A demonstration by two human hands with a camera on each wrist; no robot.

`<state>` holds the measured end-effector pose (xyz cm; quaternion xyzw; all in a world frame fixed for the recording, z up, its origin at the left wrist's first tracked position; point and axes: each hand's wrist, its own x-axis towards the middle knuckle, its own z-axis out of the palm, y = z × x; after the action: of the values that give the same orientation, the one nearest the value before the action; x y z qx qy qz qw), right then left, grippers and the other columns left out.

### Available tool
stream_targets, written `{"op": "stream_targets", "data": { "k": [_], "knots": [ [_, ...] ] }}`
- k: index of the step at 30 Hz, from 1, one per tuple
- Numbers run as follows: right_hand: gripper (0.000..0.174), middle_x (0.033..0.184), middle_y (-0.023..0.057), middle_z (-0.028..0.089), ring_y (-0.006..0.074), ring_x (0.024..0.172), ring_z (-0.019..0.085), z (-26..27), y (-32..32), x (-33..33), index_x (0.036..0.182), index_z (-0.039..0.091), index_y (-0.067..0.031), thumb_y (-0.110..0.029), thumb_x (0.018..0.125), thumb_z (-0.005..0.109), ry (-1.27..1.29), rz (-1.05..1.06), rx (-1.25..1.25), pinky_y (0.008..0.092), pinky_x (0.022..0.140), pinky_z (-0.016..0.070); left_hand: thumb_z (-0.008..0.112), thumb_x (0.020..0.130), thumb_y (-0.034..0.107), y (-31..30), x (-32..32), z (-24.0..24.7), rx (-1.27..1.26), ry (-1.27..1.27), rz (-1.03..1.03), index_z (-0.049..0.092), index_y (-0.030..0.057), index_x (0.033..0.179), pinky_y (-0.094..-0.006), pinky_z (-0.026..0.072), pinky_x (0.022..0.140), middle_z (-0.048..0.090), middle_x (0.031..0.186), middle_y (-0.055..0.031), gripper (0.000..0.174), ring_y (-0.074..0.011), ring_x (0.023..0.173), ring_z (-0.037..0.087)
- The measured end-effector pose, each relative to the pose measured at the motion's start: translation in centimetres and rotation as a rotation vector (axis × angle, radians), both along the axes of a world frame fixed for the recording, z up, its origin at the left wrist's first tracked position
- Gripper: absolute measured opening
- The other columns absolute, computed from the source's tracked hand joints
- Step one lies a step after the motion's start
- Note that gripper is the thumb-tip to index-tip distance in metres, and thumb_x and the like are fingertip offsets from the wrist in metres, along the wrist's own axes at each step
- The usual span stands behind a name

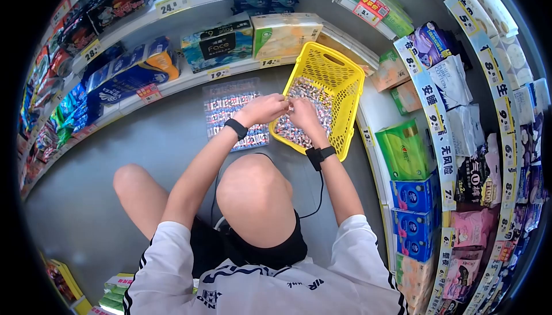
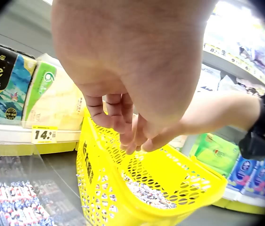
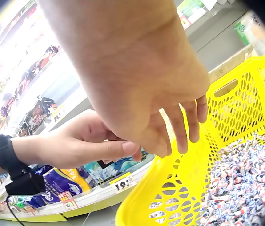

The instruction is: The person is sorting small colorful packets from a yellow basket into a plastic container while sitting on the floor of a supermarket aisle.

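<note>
Over the near left rim of a yellow perforated basket [image 1: 347, 126], my left hand [image 1: 265, 109] and right hand [image 1: 305, 115] meet at the fingertips. Thumb and forefinger of each are bent together in a pinch around a small item, mostly hidden, whose kind I cannot tell. The other right fingers [image 3: 178, 129] hang spread above the basket's side. Many small wrapped candies [image 3: 245, 183] in white, blue and red lie loose inside the basket. Left of it, on the grey floor, lies a clear plastic pack [image 1: 234, 114] with similar candies lined up in rows.
Shelves curve around the floor. Tissue packs [image 1: 287, 35] stand behind the basket, beside a dark Face pack [image 1: 218, 45]. Green [image 1: 404, 151] and blue packs [image 1: 413, 195] line the right shelf. My bent knee [image 1: 253, 194] rises just in front of the candies.
</note>
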<state>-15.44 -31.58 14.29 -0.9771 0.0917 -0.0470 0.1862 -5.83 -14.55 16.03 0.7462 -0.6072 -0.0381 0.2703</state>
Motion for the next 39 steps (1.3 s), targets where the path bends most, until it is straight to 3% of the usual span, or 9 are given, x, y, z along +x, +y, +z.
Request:
{"op": "stream_targets", "data": {
  "k": [6,12,15,18,21,29,32,34,39],
  "knots": [
    [0.025,0.112,0.0175,0.071,0.0359,0.112,0.064,-3.3,-5.3,-0.1,0.102,0.073,-0.0080,-0.014,0.081,0.061,0.353,-0.085,-0.011,0.0468,0.095,0.0500,0.060,0.080,0.009,-7.0,0.5,-3.0,0.373,-0.090,-0.182,0.071,0.0025,0.093,-0.0479,0.0559,0.074,0.070,0.085,-0.0202,0.018,-0.0385,0.084,0.068],
    [0.030,0.115,0.0175,0.070,0.0354,0.107,0.067,-8.2,-9.9,0.0,0.109,0.074,-0.0121,-0.015,0.083,0.061,0.649,-0.175,0.092,0.0426,0.090,0.0546,0.060,0.082,0.011,-11.3,-0.3,-6.3,0.516,-0.014,-0.181,0.071,0.0039,0.090,-0.0488,0.0558,0.075,0.071,0.090,-0.0203,0.015,-0.0395,0.088,0.069],
    [0.030,0.114,0.0166,0.071,0.0341,0.106,0.068,-8.9,-10.8,-1.2,0.109,0.074,-0.0109,-0.013,0.081,0.062,0.660,-0.154,0.130,0.0424,0.089,0.0546,0.059,0.083,0.011,-13.3,-0.9,-6.6,0.598,0.016,-0.203,0.069,0.0044,0.095,-0.0489,0.0559,0.076,0.072,0.095,-0.0192,0.017,-0.0384,0.090,0.069],
    [0.030,0.114,0.0170,0.071,0.0334,0.107,0.068,-9.4,-11.2,-1.8,0.109,0.074,-0.0103,-0.013,0.081,0.062,0.699,-0.239,0.137,0.0425,0.089,0.0549,0.060,0.084,0.011,-15.1,-1.6,-6.4,0.701,0.080,-0.207,0.071,0.0151,0.112,-0.0468,0.0565,0.082,0.072,0.107,-0.0178,0.031,-0.0360,0.099,0.069],
    [0.028,0.114,0.0183,0.070,0.0339,0.106,0.069,-13.4,-12.3,-3.3,0.108,0.073,-0.0088,-0.014,0.083,0.063,0.719,-0.297,0.140,0.0430,0.087,0.0557,0.061,0.084,0.013,-16.6,-2.2,-8.3,0.678,0.105,-0.209,0.071,0.0178,0.117,-0.0451,0.0562,0.085,0.071,0.111,-0.0171,0.034,-0.0357,0.102,0.069],
    [0.027,0.101,0.0212,0.073,0.0327,0.096,0.073,-14.7,-13.1,-3.8,0.099,0.075,-0.0041,-0.006,0.075,0.064,0.750,-0.243,0.219,0.0418,0.079,0.0561,0.060,0.087,0.016,-17.6,-4.3,-13.7,0.778,0.144,-0.243,0.072,0.0067,0.108,-0.0448,0.0565,0.085,0.072,0.110,-0.0172,0.026,-0.0348,0.102,0.070],
    [0.028,0.101,0.0204,0.073,0.0324,0.091,0.073,-17.4,-13.9,-3.8,0.100,0.075,-0.0052,-0.005,0.074,0.064,0.739,-0.228,0.264,0.0412,0.077,0.0560,0.060,0.087,0.016,-17.7,-4.5,-14.2,0.827,0.153,-0.205,0.071,0.0062,0.109,-0.0449,0.0566,0.085,0.072,0.110,-0.0172,0.026,-0.0350,0.102,0.070],
    [0.027,0.100,0.0188,0.074,0.0316,0.088,0.073,-14.3,-13.1,-4.1,0.100,0.076,-0.0055,-0.006,0.073,0.069,0.583,-0.397,0.412,0.0405,0.076,0.0562,0.060,0.087,0.016,-17.7,-4.5,-14.4,0.813,0.162,-0.198,0.072,0.0066,0.108,-0.0447,0.0565,0.085,0.072,0.110,-0.0174,0.025,-0.0352,0.102,0.070],
    [0.031,0.091,0.0145,0.075,0.0243,0.080,0.072,-13.5,-13.6,-3.3,0.104,0.077,-0.0087,-0.007,0.073,0.070,0.625,-0.278,0.393,0.0372,0.071,0.0553,0.059,0.089,0.018,-17.7,-4.1,-14.8,0.800,0.186,-0.233,0.072,0.0084,0.108,-0.0451,0.0563,0.084,0.072,0.109,-0.0187,0.025,-0.0361,0.100,0.070]
  ]
}}
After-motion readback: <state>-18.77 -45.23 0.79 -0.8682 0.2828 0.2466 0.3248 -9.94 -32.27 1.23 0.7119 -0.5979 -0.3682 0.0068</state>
